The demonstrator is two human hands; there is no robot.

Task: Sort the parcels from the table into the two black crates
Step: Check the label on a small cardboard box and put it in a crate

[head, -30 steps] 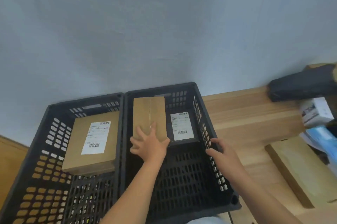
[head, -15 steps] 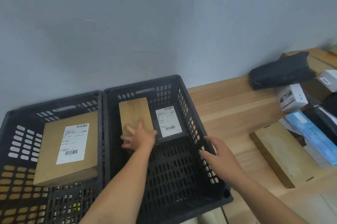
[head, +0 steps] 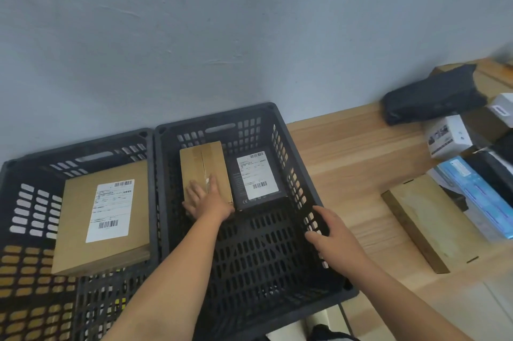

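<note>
Left crate [head: 33, 210] held one flat parcel [head: 75, 229], label up. In the right crate [head: 263, 257], the left hand [head: 206, 202] lay flat, fingers straight and slightly spread, on a taped brown box [head: 202, 163] at the crate's 11 o'clock. It was likely seating it beside the black parcel [head: 256, 174]. Right hand [head: 333, 232], fingers loosely extended over the rim, probably steadied the crate. Unsorted parcels [head: 429, 220] waited at 3 o'clock on the surface [head: 347, 152].

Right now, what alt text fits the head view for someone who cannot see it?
The left hand rests on a taped brown box inside the right crate, beside a black labelled parcel; the right hand rests on that crate's wall. The left crate holds one labelled brown parcel; more parcels wait on the wooden table.
</note>
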